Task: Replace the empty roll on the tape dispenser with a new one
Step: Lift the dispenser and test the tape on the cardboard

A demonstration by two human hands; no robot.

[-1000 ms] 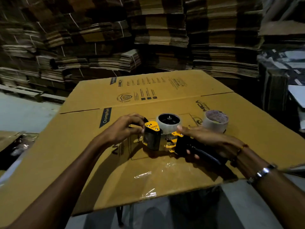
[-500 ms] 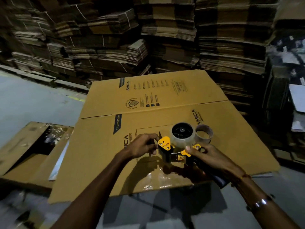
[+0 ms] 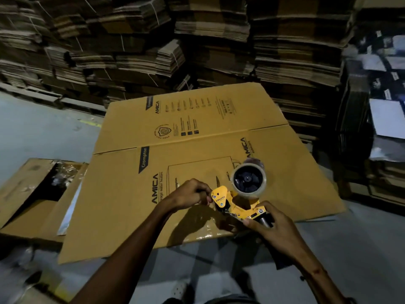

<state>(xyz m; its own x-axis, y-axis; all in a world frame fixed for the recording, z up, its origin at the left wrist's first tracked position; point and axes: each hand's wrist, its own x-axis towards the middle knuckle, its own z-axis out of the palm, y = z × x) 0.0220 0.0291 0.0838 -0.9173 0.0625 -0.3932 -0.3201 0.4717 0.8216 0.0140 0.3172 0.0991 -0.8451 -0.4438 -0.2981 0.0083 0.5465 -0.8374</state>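
A yellow and black tape dispenser (image 3: 234, 206) is held above the near edge of a flattened cardboard box (image 3: 197, 150). A roll of clear tape (image 3: 249, 180) sits on its black hub. My right hand (image 3: 278, 229) grips the dispenser's black handle. My left hand (image 3: 188, 194) pinches at the yellow front end, where the tape end appears to be; the tape itself is too faint to make out. The empty roll (image 3: 254, 160) lies on the cardboard just behind the dispenser, mostly hidden by the new roll.
Tall stacks of flattened cartons (image 3: 197, 40) fill the background. An open carton with plastic wrap (image 3: 43, 189) sits to the left on the grey floor (image 3: 43, 132). More packed goods (image 3: 385, 106) stand at the right. A shoe (image 3: 179, 288) shows below.
The view has pulled back and higher. The dispenser has been lifted off the cardboard and tilted, roll end up. The empty roll is now mostly hidden behind the new roll.
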